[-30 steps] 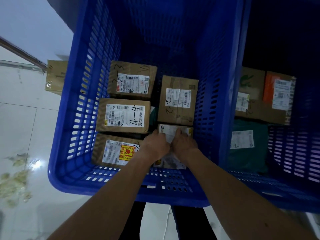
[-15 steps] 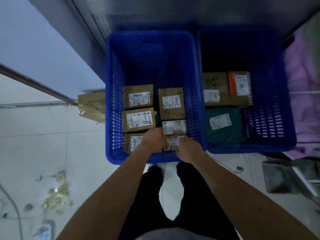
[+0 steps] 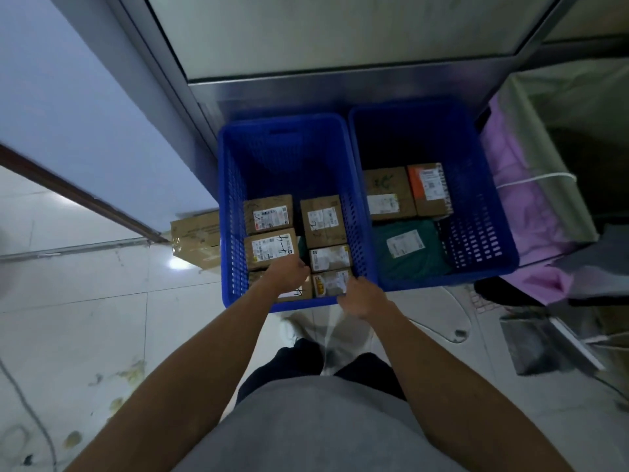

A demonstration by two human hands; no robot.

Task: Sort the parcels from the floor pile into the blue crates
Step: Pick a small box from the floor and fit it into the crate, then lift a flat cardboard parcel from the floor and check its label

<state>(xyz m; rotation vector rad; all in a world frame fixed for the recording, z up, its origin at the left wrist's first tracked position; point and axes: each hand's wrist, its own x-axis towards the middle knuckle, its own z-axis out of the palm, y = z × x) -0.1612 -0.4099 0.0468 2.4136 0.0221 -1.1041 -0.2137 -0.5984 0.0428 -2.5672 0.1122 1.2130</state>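
Blue plastic, two crates. The left crate (image 3: 228, 212) holds six cardboard parcels (image 3: 270, 248); the right crate (image 3: 483, 212) holds three, two boxes and one green bag (image 3: 412, 250). Left hand (image 3: 289, 272) is over the near-left parcel (image 3: 296, 291), right hand (image 3: 360, 298) by the small parcel (image 3: 332, 282) at the near-right corner. Cannot tell how the fingers lie; they're hidden. Risk: tight fit, so hands pulling out could drag that small parcel askew.

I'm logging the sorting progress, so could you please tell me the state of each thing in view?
Left crate, part-filled at its near end.
Right crate, part-filled, room left at its right side.
Green bag, lying flat in right crate, label up.
Near-left box, mostly hidden under left hand.
Left hand, over near-left box; grip unclear.
Right hand, at left crate's near rim; grip unclear.
Floor box, outside the crates, on the floor.
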